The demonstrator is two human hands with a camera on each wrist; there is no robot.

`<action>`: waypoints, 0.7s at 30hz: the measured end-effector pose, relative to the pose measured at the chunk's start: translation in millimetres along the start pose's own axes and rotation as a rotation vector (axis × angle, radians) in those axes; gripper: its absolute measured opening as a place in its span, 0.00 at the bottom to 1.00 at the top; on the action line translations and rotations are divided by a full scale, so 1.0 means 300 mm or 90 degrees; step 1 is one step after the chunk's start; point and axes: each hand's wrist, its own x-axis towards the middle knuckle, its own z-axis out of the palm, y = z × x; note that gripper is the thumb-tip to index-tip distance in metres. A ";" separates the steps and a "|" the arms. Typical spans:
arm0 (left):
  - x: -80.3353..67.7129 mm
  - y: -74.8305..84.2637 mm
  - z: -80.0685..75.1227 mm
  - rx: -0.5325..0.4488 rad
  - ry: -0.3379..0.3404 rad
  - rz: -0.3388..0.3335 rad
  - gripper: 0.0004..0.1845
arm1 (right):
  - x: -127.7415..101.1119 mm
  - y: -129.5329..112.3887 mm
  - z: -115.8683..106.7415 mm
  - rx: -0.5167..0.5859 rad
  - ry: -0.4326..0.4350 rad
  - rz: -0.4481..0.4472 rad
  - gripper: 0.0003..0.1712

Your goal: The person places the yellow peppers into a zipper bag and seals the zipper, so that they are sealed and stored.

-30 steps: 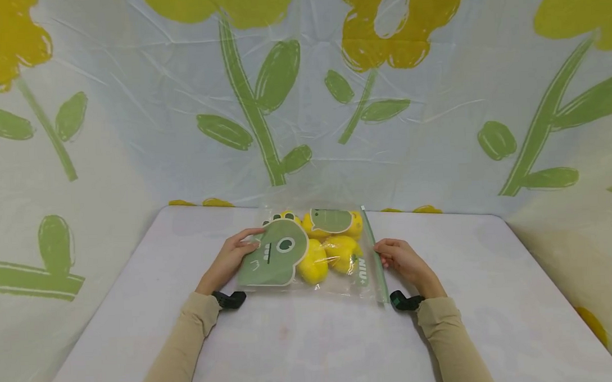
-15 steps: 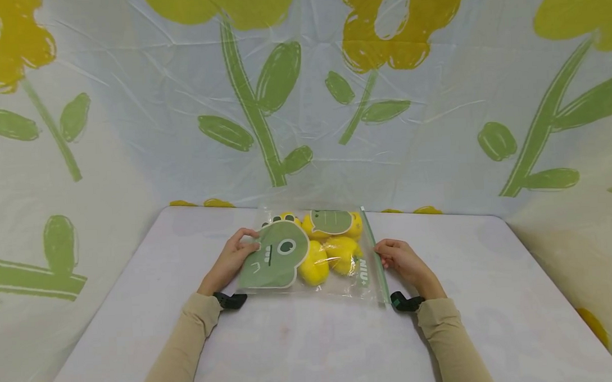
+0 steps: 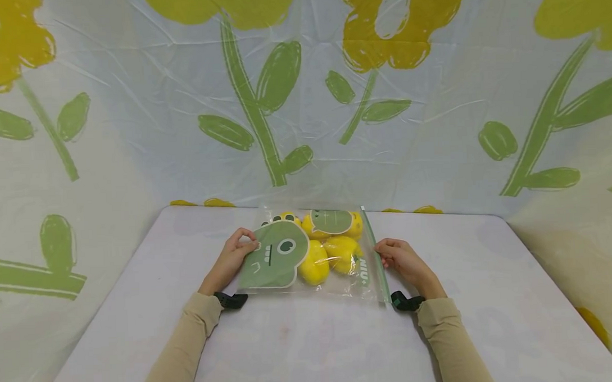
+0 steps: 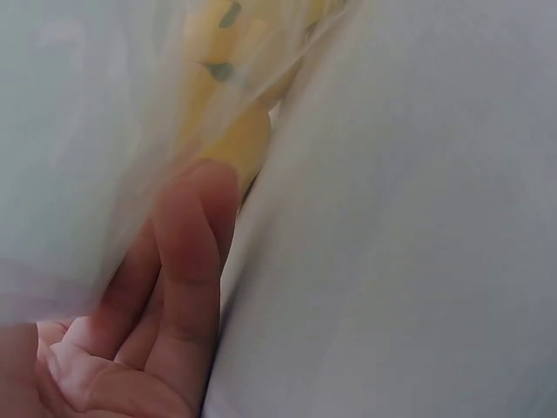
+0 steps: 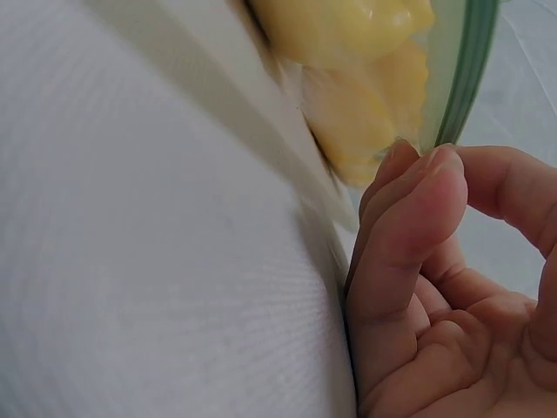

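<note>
1. A clear zip bag (image 3: 308, 253) lies flat near the middle of the white desk (image 3: 311, 348), its green zip strip (image 3: 375, 256) running along the right edge. Inside sit several yellow plush toys (image 3: 328, 255), and a green dinosaur face (image 3: 275, 254) is printed on the left half.

2. The left hand (image 3: 232, 258) is at the bag's closed left edge. From the head view its thumb and fingers curl toward each other and pinch the plastic by the dinosaur's head. The left wrist view shows fingers (image 4: 187, 261) lying under the film, though it is blurred, so how firmly they hold is hard to say. Holding that end probably keeps the bag from sliding across the smooth desk.

3. The right hand (image 3: 401, 258) is at the zip side, about halfway along the strip. In the right wrist view the bent fingertips (image 5: 418, 187) meet the thumb just at the green strip (image 5: 466, 74), pinching the bag's edge there rather than lying flat on it.

4. With one hand at each end, the bag is stretched lightly between them and stays level, the toys bunched toward the middle.

5. Both sleeves (image 3: 189, 335) are beige, each wrist wearing a dark strap (image 3: 231, 299). A crinkled plastic sheet with yellow flowers and green stems (image 3: 252, 103) hangs behind and beside the desk.
</note>
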 end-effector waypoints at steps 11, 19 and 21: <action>0.000 0.002 -0.012 0.053 -0.034 -0.006 0.12 | -0.006 -0.001 -0.003 -0.029 -0.019 0.005 0.10; 0.008 0.089 -0.069 0.231 -0.062 0.043 0.17 | -0.058 -0.064 -0.040 -0.225 -0.005 -0.025 0.18; 0.004 0.124 -0.093 0.300 -0.060 0.065 0.20 | -0.078 -0.093 -0.056 -0.276 0.044 -0.070 0.18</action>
